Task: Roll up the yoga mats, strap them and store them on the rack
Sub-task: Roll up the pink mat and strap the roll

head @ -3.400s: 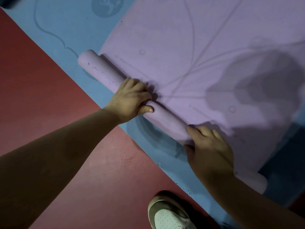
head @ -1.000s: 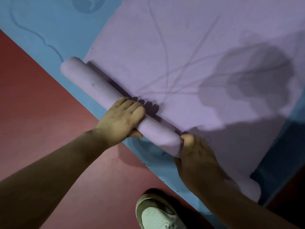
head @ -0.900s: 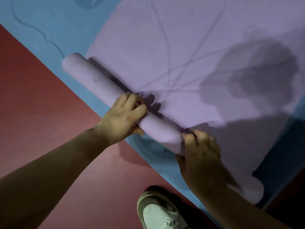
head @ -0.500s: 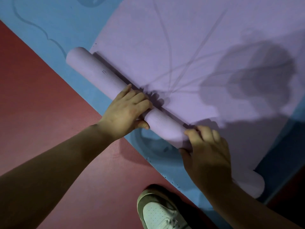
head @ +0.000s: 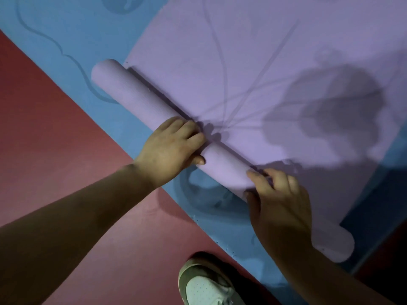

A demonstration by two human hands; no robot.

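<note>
1. Evidently the rolling step is under way: the purple yoga mat (head: 242, 62) is only partly rolled. Its roll (head: 136, 100) lies diagonally on a blue mat (head: 66, 29).
2. The next move probably calls for an even forward push, keeping the roll's ends square.
3. The left hand (head: 169, 148) grasps the roll's middle, fingers curled over, thumb on the near side.
4. The right hand (head: 279, 203) clasps it likewise, nearer the right end.

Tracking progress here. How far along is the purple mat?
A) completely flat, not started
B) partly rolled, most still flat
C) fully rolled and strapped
B: the left hand and right hand hold a thin roll while most of the purple mat lies flat beyond it.
</note>
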